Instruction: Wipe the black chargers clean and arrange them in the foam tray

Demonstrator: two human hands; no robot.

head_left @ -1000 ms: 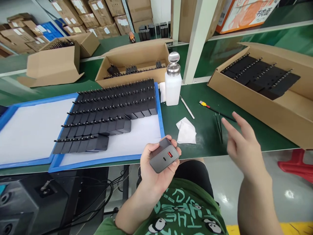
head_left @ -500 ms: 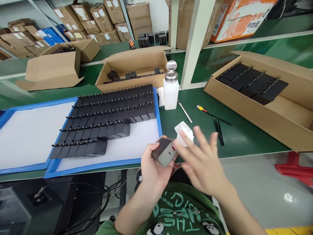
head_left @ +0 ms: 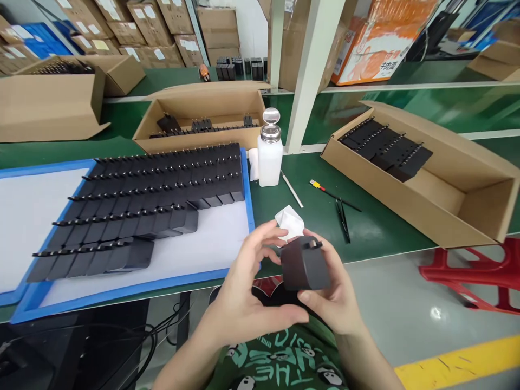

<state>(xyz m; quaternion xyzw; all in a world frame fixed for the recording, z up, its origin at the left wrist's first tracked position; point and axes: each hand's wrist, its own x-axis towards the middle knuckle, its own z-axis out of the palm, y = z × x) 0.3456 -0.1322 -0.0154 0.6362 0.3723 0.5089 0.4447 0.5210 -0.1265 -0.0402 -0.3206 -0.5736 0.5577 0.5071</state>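
Right now both hands close on one black charger block (head_left: 304, 264): the left hand (head_left: 247, 292) pinches it from the side and below, the right hand (head_left: 331, 295) cups its far side. It hangs just off the bench's near edge, before a white wipe (head_left: 289, 221) and the blue tray (head_left: 134, 286) of chargers.

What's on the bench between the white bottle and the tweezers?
In the head view, a thin white stick lies beside the white bottle, then a yellow-and-red-tipped probe just before the tweezers.
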